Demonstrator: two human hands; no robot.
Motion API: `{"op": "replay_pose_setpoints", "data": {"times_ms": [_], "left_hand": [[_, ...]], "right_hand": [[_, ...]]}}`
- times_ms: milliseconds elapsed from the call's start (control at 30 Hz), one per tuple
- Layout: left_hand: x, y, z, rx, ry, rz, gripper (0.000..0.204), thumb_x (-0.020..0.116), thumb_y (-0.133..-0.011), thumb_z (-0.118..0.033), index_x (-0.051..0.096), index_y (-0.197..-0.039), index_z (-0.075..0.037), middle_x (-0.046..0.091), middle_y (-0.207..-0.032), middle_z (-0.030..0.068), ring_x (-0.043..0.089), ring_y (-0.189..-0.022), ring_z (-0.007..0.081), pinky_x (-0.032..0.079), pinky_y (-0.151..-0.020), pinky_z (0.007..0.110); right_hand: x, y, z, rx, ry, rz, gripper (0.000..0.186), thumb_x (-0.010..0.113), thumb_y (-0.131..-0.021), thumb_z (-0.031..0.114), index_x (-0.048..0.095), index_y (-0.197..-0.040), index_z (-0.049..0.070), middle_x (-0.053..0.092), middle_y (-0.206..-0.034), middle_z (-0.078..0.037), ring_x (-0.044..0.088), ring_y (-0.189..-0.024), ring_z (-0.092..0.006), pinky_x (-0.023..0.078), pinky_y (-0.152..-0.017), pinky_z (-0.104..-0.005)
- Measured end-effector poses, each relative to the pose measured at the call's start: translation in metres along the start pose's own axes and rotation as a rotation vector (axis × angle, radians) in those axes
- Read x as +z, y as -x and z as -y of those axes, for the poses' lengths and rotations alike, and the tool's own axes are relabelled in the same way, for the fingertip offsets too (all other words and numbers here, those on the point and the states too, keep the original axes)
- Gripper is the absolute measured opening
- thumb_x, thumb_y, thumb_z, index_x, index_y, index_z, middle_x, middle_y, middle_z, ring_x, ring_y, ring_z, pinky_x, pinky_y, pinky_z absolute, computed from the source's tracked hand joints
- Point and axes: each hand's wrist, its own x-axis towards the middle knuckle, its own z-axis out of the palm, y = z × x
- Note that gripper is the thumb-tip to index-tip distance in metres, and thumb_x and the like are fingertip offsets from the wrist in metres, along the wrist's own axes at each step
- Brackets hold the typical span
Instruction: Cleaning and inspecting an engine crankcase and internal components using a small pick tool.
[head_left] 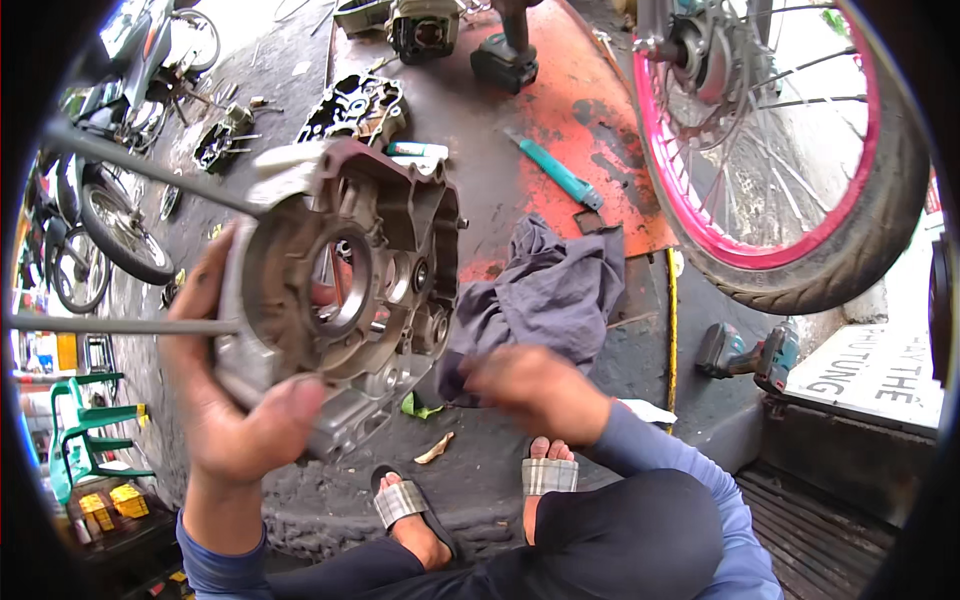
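My left hand grips an engine crankcase half of bare grey metal, its hollow side with round bearing openings turned up. Two long studs stick out of it to the left. My right hand, blurred by motion, is closed on a bunched grey cloth; a dark fold shows by its fingertips, just right of the casing and apart from it. Part of the fingers is smeared.
Another engine casing lies beyond. A teal tool and a cordless power tool rest on the red-painted sheet. At right stand a pink-rimmed wheel and another power tool. Motorbikes and a green chair are left.
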Motion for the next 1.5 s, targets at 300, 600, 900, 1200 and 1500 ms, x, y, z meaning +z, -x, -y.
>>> {"op": "replay_pose_setpoints", "data": {"times_ms": [300,600,900,1200,1500], "left_hand": [[-0.044,0.048,-0.02,0.005,-0.033,-0.294,0.101,0.071,-0.081,-0.035,0.02,-0.153,0.014,0.04,-0.149,0.0322,0.045,-0.138,0.0389,0.034,-0.118,0.049],[0.028,0.035,0.017,0.001,0.088,-0.326,0.114,0.087,-0.069,-0.035,0.024,-0.155,0.005,0.046,-0.146,0.0269,0.055,-0.128,0.0357,0.047,-0.108,0.047],[0.056,-0.055,0.081,0.228,-0.175,0.519,0.092,0.087,-0.057,-0.025,0.053,-0.138,0.006,0.06,-0.126,0.0211,0.055,-0.125,0.0341,0.038,-0.111,0.043],[0.092,-0.03,0.045,0.21,-0.416,0.192,0.071,0.08,-0.069,-0.022,0.057,-0.132,0.003,0.061,-0.12,0.0215,0.063,-0.11,0.0398,0.051,-0.095,0.042],[0.1,-0.011,0.042,0.251,-0.413,0.171,0.082,0.083,-0.066,-0.024,0.057,-0.143,-0.013,0.055,-0.138,0.0217,0.063,-0.115,0.0406,0.051,-0.096,0.045]], "right_hand": [[-0.043,-0.024,-0.019,0.44,0.15,-0.162,0.027,0.073,-0.079,0.009,0.067,-0.104,0.002,0.068,-0.088,-0.018,0.065,-0.087,-0.0374,0.051,-0.083,-0.0462],[-0.072,-0.006,-0.038,0.488,0.571,-0.382,0.032,0.078,-0.083,0.016,0.068,-0.111,0.002,0.072,-0.091,-0.013,0.067,-0.083,-0.0311,0.049,-0.077,-0.0424],[-0.079,0.022,0.005,0.458,0.045,-0.656,0.051,0.068,-0.098,0.024,0.053,-0.139,-0.001,0.077,-0.102,-0.012,0.07,-0.078,-0.0201,0.054,-0.074,-0.0337],[-0.123,-0.01,0.072,0.16,-0.441,-0.475,0.075,0.052,-0.097,0.064,0.07,-0.114,-0.007,0.068,-0.09,-0.015,0.064,-0.074,-0.0216,0.052,-0.066,-0.031],[-0.139,-0.065,0.085,0.035,-0.061,-0.072,0.033,0.08,-0.077,-0.003,0.068,-0.108,-0.001,0.064,-0.103,-0.015,0.068,-0.087,-0.0285,0.056,-0.071,-0.0347]]}}
